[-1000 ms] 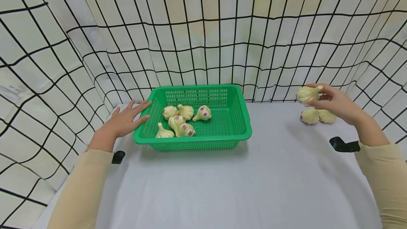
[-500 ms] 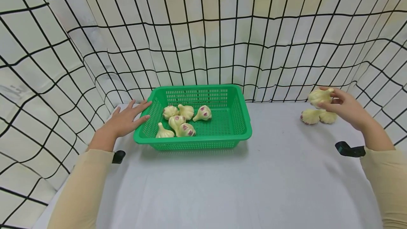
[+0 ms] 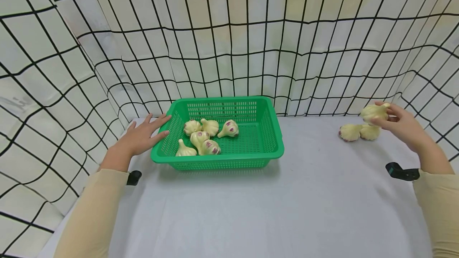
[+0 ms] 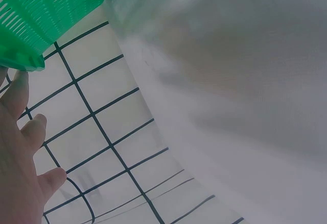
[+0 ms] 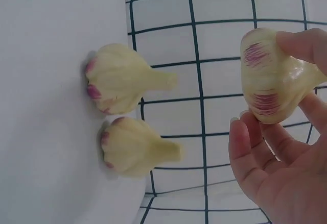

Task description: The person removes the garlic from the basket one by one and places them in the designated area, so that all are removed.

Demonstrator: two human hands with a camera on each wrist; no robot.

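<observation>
My right hand (image 3: 405, 127) pinches a garlic bulb (image 5: 268, 76) between thumb and fingers, holding it above the table. Beneath and left of it, two more garlic bulbs (image 3: 349, 132) lie side by side on the white surface; the right wrist view shows their purple-streaked bases and pale stems. At the left, my left hand (image 3: 141, 135) has its fingers spread, with fingertips touching the left rim of a green plastic basket (image 3: 218, 156). Several garlic bulbs (image 3: 210, 126) lie in that basket, mostly toward its left half. In the left wrist view a fingertip meets the basket's edge.
A white-covered table (image 3: 229, 210) spreads under everything. Black netting (image 3: 247, 51) over white sheeting rises at the back and on both sides, close behind the basket and near both hands. Dark wrist cameras (image 3: 402, 171) project from the sleeves.
My right hand has shifted right and slightly down with the garlic bulb, from over the left table bulb to over the right one. The left hand and basket stay put.
</observation>
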